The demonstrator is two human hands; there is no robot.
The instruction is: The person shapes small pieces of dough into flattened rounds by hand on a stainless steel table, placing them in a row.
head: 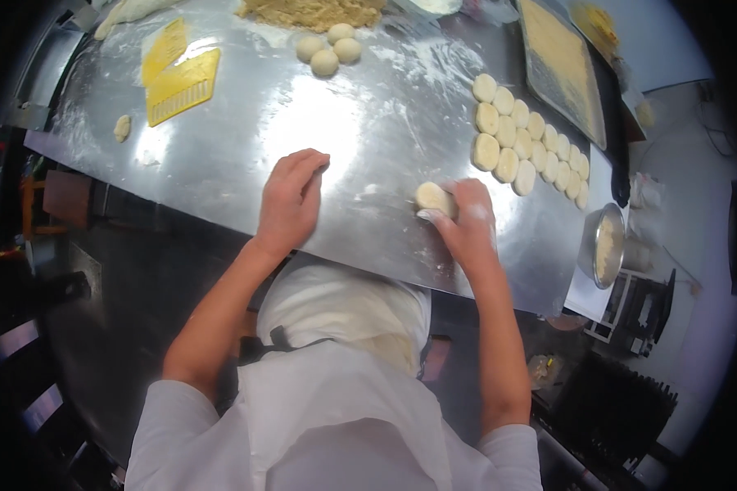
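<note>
My right hand (pixel 471 218) grips a round, pale piece of dough (pixel 433 196) low over the steel tabletop, thumb on the near side and fingers on the far side. Flour whitens the thumb tip and part of that hand. My left hand (pixel 292 199) is at the steel table (pixel 368 212) near its front edge, fingers curled towards the right; its palm is hidden, and no object shows in it. Beyond the right hand, flattened dough pieces (pixel 505 132) lie in close rows. Several dough balls (pixel 324 62) sit grouped farther back.
Two yellow plastic dough scrapers (pixel 181 89) and a dough scrap (pixel 121 128) lie at left. A brown filling-like mass (pixel 313 12) is at the back. On the right are a tray of pale crumbs (pixel 565 67) and a steel bowl (pixel 608 245) with pale contents.
</note>
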